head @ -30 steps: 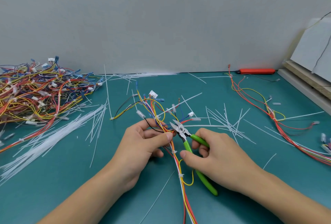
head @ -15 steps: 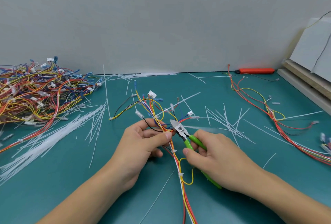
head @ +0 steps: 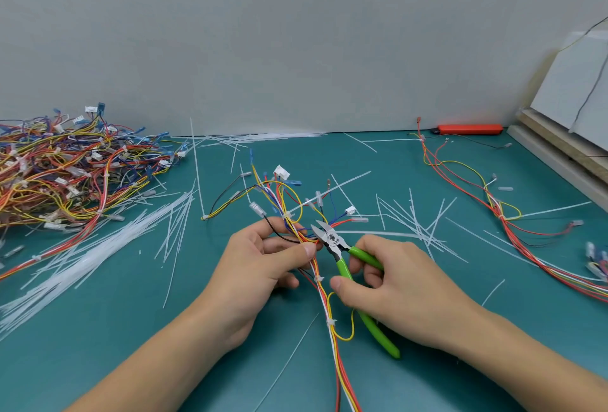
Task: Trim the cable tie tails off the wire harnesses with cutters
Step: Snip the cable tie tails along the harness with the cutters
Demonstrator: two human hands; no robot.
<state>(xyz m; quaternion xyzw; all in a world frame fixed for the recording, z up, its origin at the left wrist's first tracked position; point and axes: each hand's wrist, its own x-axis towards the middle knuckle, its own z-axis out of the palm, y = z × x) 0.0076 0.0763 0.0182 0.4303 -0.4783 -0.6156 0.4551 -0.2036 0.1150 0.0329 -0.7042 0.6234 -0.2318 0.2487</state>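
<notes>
My left hand [head: 260, 263] pinches a multicoloured wire harness [head: 330, 309] between thumb and fingers at the table's middle. The harness runs toward me and fans out above my fingers into loose wires with white connectors. White cable ties sit along its bundle below my thumb. My right hand [head: 398, 286] grips green-handled cutters [head: 345, 267], whose steel jaws point up-left and sit just right of my left thumb, close to the wires. A long white tie tail [head: 378, 234] lies on the mat just right of the jaws.
A big heap of harnesses [head: 59, 174] fills the far left, with a sheaf of white cable ties [head: 98, 247] in front of it. Cut tails [head: 418, 220] litter the teal mat. Another harness [head: 513, 230] lies at the right, an orange tool [head: 470, 129] by the wall, boards [head: 566, 135] far right.
The cutter handles squeezed together half a second ago and have spread apart again. A white tail now lies still on the mat right of the jaws. My left hand held its grip.
</notes>
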